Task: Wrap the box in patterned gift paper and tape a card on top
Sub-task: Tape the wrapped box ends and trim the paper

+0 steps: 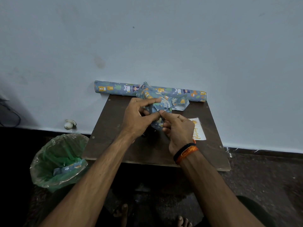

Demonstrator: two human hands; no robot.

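A box wrapped loosely in blue animal-patterned gift paper (161, 102) is held just above the small brown table (114, 145); the box itself is hidden under crumpled paper. My left hand (139, 117) grips the paper from the left, its fingers curled over the top fold. My right hand (177, 131) pinches a paper edge at the near side, thumb and forefinger meeting my left thumb. A white card with gold "Birthday" lettering (199, 131) lies flat on the table just right of my right hand.
A roll of the same gift paper (114, 88) lies along the table's far edge against the wall. A bin lined with a green bag (59, 161), holding a paper scrap, stands on the floor to the left. My bare feet show below the table.
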